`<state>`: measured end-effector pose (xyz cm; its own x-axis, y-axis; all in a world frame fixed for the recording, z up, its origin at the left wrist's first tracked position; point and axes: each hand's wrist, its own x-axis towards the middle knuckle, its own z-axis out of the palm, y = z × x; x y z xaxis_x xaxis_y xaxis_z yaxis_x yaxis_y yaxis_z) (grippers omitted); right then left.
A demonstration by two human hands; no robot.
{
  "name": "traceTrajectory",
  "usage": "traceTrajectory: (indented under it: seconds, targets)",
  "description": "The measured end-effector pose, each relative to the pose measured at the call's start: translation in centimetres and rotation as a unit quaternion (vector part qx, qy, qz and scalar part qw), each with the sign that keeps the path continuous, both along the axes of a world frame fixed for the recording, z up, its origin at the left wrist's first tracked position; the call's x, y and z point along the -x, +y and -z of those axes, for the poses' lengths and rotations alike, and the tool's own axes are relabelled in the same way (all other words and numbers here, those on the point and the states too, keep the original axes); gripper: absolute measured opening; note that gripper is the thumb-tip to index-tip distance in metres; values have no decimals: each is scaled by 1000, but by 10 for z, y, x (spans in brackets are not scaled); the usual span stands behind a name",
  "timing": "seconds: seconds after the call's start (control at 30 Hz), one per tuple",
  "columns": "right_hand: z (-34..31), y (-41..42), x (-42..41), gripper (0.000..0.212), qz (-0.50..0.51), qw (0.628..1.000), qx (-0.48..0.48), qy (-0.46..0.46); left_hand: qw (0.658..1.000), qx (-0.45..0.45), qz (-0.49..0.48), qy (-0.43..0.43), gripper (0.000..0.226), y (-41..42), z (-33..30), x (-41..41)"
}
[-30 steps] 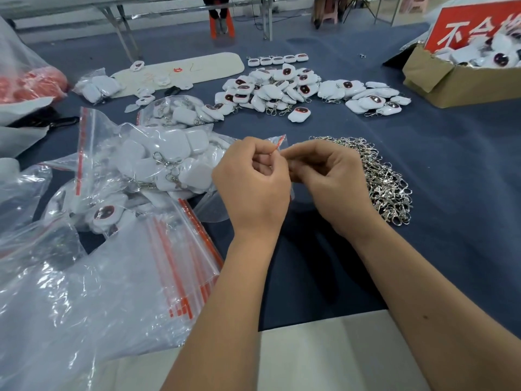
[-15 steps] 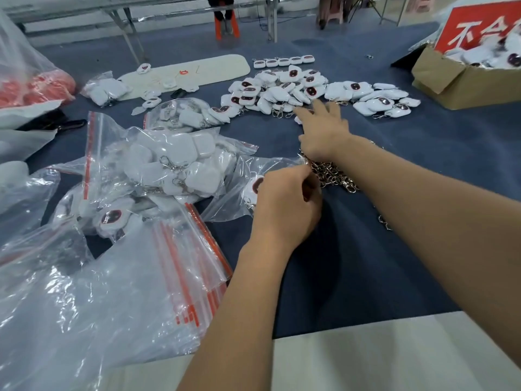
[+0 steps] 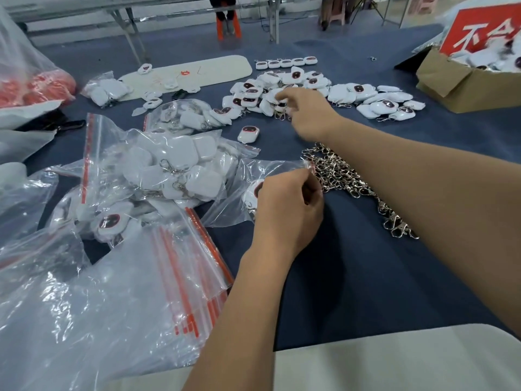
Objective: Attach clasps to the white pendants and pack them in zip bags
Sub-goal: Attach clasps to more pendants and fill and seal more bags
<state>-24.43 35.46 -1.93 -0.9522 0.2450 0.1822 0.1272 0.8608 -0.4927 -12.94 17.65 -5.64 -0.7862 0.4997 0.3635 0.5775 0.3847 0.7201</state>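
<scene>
The left hand [image 3: 287,204] still pinches the small zip bag [image 3: 253,190], one pendant inside, low on the worktop [image 3: 366,277]. The right hand [image 3: 307,111] has left the bag, fingers curling into the pendant pile [image 3: 282,91]; grip unclear.

The right hand [image 3: 306,112] blurs over the pendant pile [image 3: 270,91], so what its fingers [image 3: 282,94] touch stays unclear.
</scene>
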Motion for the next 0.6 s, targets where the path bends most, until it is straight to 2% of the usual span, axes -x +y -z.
traceTrajectory:
  seconds: [0.1,0.17,0.23,0.47,0.6]
  targets:
    - [0,8,19,86,24,991,-129,-23,1000,-3,6,13,11,-1,1,1]
    - [3,13,27,100,4,982,-177,-70,1000,-8,10,16,11,-1,1,2]
    - [9,17,34,104,-3,974,-206,-99,1000,-9,9,16,11,-1,2,2]
    - [19,20,40,92,-11,976,-175,-129,1000,12,1,24,10,0,1,2]
    - [13,17,28,69,-22,977,-181,-113,1000,8,5,10,11,-1,2,4]
